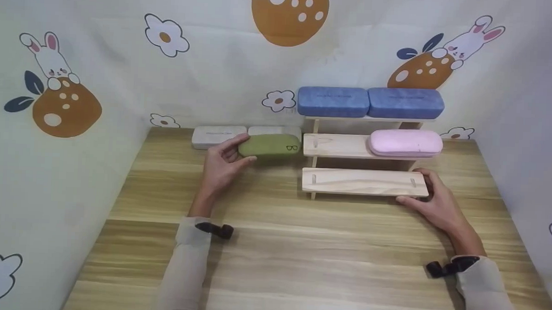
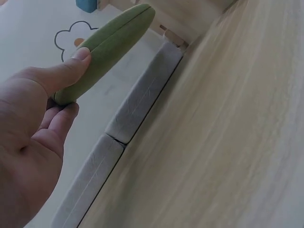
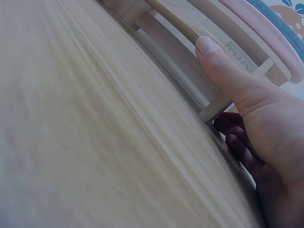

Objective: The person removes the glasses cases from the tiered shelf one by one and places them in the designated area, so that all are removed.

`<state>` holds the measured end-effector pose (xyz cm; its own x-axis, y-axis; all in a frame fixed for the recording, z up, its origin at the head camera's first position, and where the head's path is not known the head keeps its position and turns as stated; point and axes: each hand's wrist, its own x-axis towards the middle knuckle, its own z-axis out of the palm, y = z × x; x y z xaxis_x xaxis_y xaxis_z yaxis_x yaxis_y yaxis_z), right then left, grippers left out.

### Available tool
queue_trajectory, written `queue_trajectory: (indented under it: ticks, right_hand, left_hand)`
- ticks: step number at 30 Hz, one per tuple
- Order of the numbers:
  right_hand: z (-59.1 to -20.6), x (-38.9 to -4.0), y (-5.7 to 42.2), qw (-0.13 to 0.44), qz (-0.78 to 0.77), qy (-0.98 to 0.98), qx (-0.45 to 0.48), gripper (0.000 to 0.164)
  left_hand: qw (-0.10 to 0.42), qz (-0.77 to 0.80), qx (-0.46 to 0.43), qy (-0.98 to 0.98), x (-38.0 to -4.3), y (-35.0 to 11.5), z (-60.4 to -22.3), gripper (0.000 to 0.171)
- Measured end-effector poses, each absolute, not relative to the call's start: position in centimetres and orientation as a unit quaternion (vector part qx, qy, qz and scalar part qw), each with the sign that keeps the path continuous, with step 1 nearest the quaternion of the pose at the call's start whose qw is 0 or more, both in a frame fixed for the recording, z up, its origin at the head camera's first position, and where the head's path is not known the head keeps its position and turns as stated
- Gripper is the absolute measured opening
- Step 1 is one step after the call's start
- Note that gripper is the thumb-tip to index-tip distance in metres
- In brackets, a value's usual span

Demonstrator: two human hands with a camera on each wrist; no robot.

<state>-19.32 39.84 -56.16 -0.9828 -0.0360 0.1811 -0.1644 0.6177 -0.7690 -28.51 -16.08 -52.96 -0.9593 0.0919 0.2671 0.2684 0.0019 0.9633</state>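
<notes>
A green glasses case is pinched by its left end in my left hand. The left wrist view shows the case raised above the table, thumb on one side and fingers on the other. Behind it lie two pale grey cases, end to end. My right hand grips the right end of the lowest step of a three-step wooden stand, thumb at the front edge. In the right wrist view the fingers curl beside the stand's leg. That lowest step is bare.
Two blue cases sit side by side on the top step. A pink case rests at the right of the middle step. The wood-grain table meets a patterned cloth wall at the back and sides.
</notes>
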Motion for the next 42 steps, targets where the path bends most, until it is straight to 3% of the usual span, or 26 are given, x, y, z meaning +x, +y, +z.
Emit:
queue_trajectory:
  ticks: [14, 32, 42]
  right_hand:
    - [-56.6, -19.5, 40.0, 0.072, 0.432, -0.898, 0.051, 0.084]
    - [-56.6, -19.6, 40.1, 0.074, 0.429, -0.899, 0.054, 0.084]
    - [-56.7, -19.6, 40.1, 0.073, 0.434, -0.896, 0.054, 0.084]
  left_hand:
    - [0.019, -0.658, -0.143, -0.739, -29.0, -15.5, -54.9, 0.062]
    - [0.001, -0.598, -0.121, -0.792, -29.2, -15.4, -56.2, 0.061]
    - [0.016, -0.594, -0.092, -0.799, -29.1, -15.1, -56.3, 0.060]
